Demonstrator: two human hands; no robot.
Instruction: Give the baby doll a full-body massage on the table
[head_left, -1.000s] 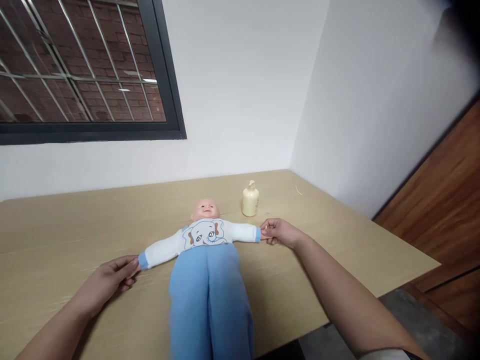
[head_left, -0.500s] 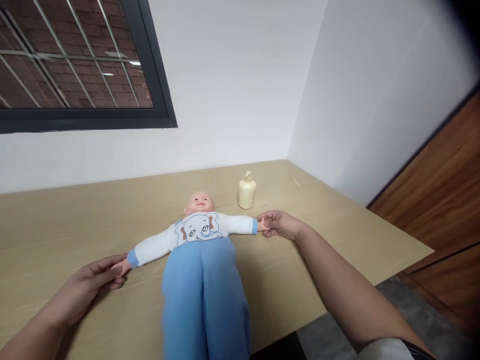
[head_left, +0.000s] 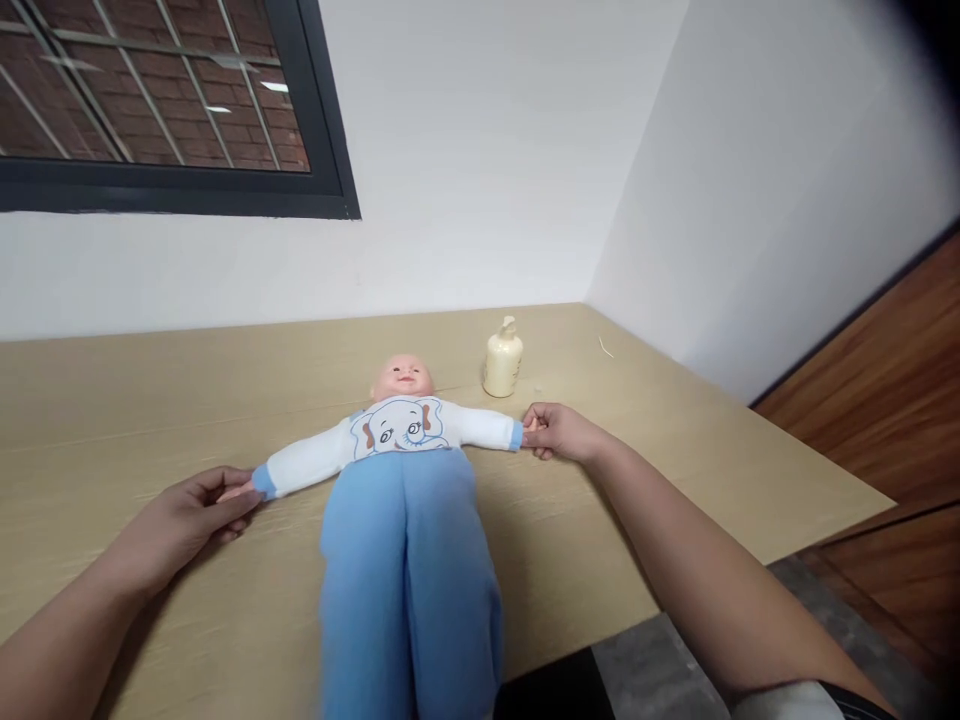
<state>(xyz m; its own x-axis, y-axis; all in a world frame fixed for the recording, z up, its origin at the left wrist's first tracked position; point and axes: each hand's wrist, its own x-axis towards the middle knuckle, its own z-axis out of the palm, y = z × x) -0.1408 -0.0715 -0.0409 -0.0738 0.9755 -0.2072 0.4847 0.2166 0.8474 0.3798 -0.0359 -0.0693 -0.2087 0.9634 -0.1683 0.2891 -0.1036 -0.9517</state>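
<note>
A baby doll [head_left: 405,435] lies on its back on the table, head toward the wall, both arms stretched out sideways. It wears a white top with an elephant print and blue cuffs, and blue trousers [head_left: 409,560]. My left hand [head_left: 184,520] is closed around the doll's hand at the left, just past the cuff. At the other side my right hand [head_left: 559,432] pinches the doll's other hand between thumb and fingers. The doll's feet are out of frame at the bottom.
A cream pump bottle [head_left: 503,362] stands behind my right hand. A thin pale strip [head_left: 606,348] lies farther right on the tan table [head_left: 675,480]. White walls meet at the back corner, and a dark-framed barred window [head_left: 337,150] is at upper left.
The view has tilted down slightly, so everything sits higher in frame. Both hands still hold the doll's hands, with my left fingers wrapped further over its hand.
</note>
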